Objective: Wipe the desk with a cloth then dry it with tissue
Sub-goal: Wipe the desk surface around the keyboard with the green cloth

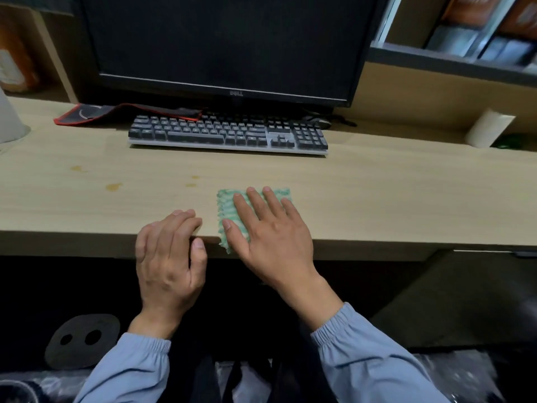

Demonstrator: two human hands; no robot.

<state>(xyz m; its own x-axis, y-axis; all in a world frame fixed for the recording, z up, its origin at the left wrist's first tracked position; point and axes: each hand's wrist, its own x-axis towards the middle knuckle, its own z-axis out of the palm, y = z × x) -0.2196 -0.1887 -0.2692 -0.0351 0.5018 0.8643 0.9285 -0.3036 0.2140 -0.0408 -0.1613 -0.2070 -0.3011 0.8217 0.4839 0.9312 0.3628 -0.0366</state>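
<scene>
Our right hand (267, 225) lies flat on the green cloth (229, 205), fingers straight and spread, at the near edge of the counter (377, 193), where one corner hangs over the lip. Our left hand (168, 257) curls over that edge just left of it, gripping the counter. The cloth looks light, soft and limp, so we judge a flat palm on its middle will push it best toward the yellowish stains (114, 186) further left

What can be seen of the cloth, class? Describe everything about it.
The cloth is green and white, with a wavy, ribbed, soft-looking weave. It lies flat, roughly rectangular, at the near edge of the desk, one corner hanging over. The right hand presses on it with straight, spread fingers, covering its right part. The left hand grips the desk edge beside it, not touching.
</scene>
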